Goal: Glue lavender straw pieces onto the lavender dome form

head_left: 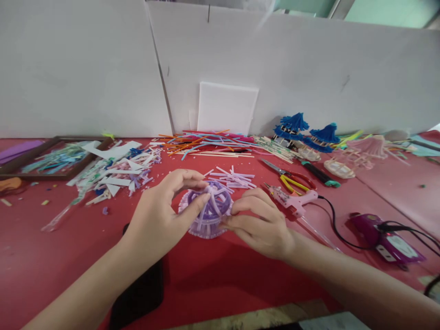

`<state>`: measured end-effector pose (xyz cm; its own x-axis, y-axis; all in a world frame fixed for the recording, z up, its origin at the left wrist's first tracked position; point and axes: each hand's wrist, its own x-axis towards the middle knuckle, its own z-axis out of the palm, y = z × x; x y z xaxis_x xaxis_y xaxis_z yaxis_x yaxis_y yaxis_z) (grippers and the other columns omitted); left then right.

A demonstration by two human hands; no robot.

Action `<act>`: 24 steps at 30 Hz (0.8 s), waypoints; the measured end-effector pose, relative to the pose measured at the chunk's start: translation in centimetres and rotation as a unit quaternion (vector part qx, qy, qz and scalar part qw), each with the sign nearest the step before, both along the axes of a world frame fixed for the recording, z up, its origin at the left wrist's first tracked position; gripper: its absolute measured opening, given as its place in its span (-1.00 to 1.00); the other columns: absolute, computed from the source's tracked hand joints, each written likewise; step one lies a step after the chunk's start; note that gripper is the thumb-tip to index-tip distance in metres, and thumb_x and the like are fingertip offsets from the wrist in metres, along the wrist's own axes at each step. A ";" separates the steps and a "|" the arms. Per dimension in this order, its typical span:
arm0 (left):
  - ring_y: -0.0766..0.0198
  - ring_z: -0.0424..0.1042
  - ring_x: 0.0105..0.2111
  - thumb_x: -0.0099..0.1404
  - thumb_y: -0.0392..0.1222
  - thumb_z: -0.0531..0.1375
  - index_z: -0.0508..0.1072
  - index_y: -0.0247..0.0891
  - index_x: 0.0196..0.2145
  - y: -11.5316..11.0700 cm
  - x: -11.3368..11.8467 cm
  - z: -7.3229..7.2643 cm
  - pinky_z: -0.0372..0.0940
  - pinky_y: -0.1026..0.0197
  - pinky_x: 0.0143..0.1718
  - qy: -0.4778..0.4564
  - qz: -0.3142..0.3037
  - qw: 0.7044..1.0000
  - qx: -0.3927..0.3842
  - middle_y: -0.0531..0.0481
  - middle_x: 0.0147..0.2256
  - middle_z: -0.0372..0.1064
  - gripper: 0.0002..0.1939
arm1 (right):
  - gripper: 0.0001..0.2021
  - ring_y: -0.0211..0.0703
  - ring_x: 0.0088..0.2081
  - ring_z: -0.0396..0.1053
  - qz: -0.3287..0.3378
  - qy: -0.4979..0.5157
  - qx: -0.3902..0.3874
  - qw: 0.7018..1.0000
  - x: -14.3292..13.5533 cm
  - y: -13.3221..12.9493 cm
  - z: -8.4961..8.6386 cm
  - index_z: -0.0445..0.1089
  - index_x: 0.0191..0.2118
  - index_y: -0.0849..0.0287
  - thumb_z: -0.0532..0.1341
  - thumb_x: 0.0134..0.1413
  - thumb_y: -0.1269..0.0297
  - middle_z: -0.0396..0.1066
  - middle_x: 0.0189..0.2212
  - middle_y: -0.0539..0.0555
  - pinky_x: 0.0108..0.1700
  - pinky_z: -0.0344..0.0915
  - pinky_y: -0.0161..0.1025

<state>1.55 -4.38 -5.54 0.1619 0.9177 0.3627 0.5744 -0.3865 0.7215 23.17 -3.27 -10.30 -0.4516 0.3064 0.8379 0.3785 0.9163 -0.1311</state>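
Observation:
A small purple dome-shaped craft piece (208, 227), built from thin lilac and violet strips, stands on the red table in front of me. My left hand (168, 211) pinches its top between thumb and fingers. At its right side, my right hand (261, 220) has thumb and forefinger pressed together on the lower end of a lilac strip (217, 204) that runs down from the top. Just behind the dome lies a loose pile of cut lilac strips (237, 178).
A pink glue gun (295, 201), scissors (275, 167) and yellow-red pliers (292, 181) lie to the right, near a magenta power strip (388, 238). A black phone (140, 293) is under my left forearm. Paper scraps (120, 169) lie left; blue-roofed models (292, 128) stand behind.

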 end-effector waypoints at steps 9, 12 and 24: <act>0.15 0.55 -0.14 0.28 -0.06 0.27 0.39 -0.11 -0.11 0.0 0.2 0.1 0.39 0.12 -0.09 0.015 0.015 1.000 0.011 0.01 -0.19 0.55 -0.75 | -0.88 -0.20 -0.30 0.33 -0.004 -0.009 -0.013 1.000 -0.2 -0.4 0.1 0.52 -0.35 0.20 0.24 0.18 0.46 0.50 -0.38 0.06 -0.22 0.36 -0.24; 0.14 0.55 -0.14 0.29 -0.05 0.26 0.39 -0.11 -0.11 -0.1 0.2 0.2 0.39 0.12 -0.10 0.027 0.019 0.999 0.013 0.00 -0.18 0.55 -0.76 | -0.87 -0.20 -0.33 0.32 -0.006 0.000 -0.005 1.000 -0.3 -0.4 0.0 0.52 -0.39 0.21 0.26 0.16 0.47 0.50 -0.40 0.06 -0.26 0.36 -0.25; 0.17 0.54 -0.13 0.30 -0.08 0.25 0.38 -0.09 -0.11 0.1 0.2 0.1 0.38 0.13 -0.10 0.033 0.013 0.999 0.018 0.04 -0.18 0.54 -0.77 | -0.87 -0.22 -0.35 0.32 -0.016 0.000 0.005 1.000 -0.5 -0.5 0.2 0.51 -0.38 0.21 0.25 0.17 0.47 0.51 -0.41 0.05 -0.27 0.36 -0.26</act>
<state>1.75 -4.30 -5.49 0.1620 0.9089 0.3843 0.6306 -0.3949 0.6681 22.68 -3.78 -10.08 -0.4410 0.3124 0.8414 0.4077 0.9049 -0.1223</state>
